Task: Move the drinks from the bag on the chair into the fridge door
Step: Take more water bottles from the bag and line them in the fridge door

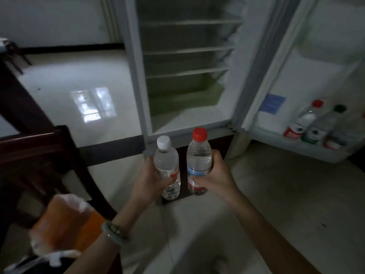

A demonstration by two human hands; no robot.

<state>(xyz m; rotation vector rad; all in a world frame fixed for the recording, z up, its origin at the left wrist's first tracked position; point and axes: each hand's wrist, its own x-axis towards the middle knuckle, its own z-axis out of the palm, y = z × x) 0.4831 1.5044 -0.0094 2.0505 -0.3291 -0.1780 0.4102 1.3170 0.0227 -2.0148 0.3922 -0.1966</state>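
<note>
My left hand (151, 179) grips a clear water bottle with a white cap (166, 167), held upright. Beside it my right hand (217, 173) holds a second water bottle with a red cap (198, 161), also upright. Both bottles hang in front of the open fridge (187, 62). The fridge door (308, 80) stands open to the right. Its lowest door shelf (308, 148) holds a red-capped bottle (305, 119), a dark-capped bottle (324, 125) and a partly hidden third one. The clear plastic bag (65, 222) with orange drinks sits on the dark wooden chair (39, 155) at lower left.
The fridge's inner shelves are bare, with a green drawer (189, 95) at the bottom. A dark wooden table edge (21, 99) runs along the left. Glossy white floor tiles (79, 80) stretch behind the chair.
</note>
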